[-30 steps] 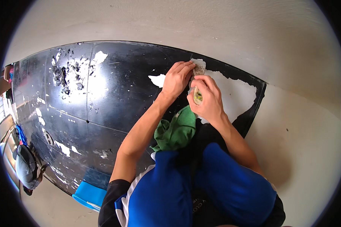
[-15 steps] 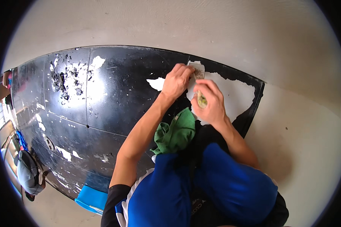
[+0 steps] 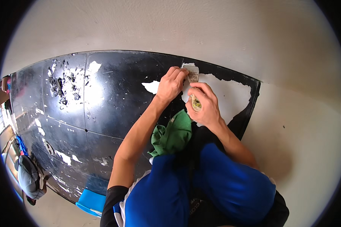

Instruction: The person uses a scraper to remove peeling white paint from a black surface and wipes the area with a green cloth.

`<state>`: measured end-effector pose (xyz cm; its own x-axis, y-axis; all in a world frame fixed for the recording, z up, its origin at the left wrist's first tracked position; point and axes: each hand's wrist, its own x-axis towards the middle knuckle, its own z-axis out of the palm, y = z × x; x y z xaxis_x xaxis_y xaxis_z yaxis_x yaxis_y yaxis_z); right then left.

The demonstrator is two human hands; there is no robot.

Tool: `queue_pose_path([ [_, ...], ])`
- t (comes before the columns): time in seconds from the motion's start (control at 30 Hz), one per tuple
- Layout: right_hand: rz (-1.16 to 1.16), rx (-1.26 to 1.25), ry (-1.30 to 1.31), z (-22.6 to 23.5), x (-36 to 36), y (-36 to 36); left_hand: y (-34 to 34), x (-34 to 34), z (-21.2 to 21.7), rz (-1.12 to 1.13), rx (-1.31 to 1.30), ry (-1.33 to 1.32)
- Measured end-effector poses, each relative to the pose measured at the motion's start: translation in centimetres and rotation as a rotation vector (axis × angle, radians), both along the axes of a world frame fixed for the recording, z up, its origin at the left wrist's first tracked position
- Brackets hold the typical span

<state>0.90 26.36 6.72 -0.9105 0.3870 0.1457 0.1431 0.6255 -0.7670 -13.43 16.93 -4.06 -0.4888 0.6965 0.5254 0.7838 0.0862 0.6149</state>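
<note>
My right hand (image 3: 207,105) is closed around the worn, yellow-green handle of a scraper (image 3: 193,74). Its broad, stained blade points away from me and lies against a bare white patch (image 3: 231,92) in the black, peeling sheet (image 3: 121,87). Beside the left edge of that blade is my left hand (image 3: 170,85), its fingers bent and drawn together. Whether the fingertips grip the blade or a bit of the black coating cannot be seen. A crumpled green cloth (image 3: 172,134) lies just nearer to me, below both wrists.
Loose black flakes (image 3: 64,85) are scattered on the sheet's far left part. A blue plastic stool (image 3: 91,201) stands by the near left edge. Farther left is a grey rounded bundle (image 3: 28,178). Pale floor (image 3: 284,151) borders the sheet at right.
The whole view has shifted slightly, with hands, scraper and sheet corner a little farther left. My right hand still holds the scraper, and my left stays beside the blade.
</note>
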Motion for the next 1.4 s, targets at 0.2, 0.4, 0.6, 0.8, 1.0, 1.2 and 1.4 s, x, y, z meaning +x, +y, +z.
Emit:
queue_pose_path([
  [0.2, -0.012, -0.001, 0.01, 0.2, -0.6, 0.3, -0.1, -0.4, -0.3, -0.014, -0.058, -0.006],
  [0.4, -0.005, -0.032, 0.008, 0.3, -1.8, 0.9, 0.1, -1.5, 0.0, 0.003, -0.04, 0.033],
  [0.6, 0.004, 0.014, 0.023, 0.1, -0.6, -0.1, -0.3, -0.7, 0.2, -0.01, 0.009, 0.016],
  [0.8, 0.002, 0.026, 0.011, 0.2, -0.2, -0.6, -0.6, -0.4, -0.1, -0.01, 0.015, 0.036],
  [1.0, -0.037, -0.018, -0.001, 0.0, -1.0, -0.2, -0.2, -1.3, 0.2, -0.039, -0.034, 0.046],
  [1.2, -0.034, 0.027, 0.028, -0.3, -1.3, -0.4, 0.1, -1.7, 0.3, -0.019, -0.029, 0.031],
  [1.4, -0.023, 0.063, 0.051, -0.1, -0.6, -0.9, -0.5, -0.6, -0.3, -0.03, 0.018, 0.032],
])
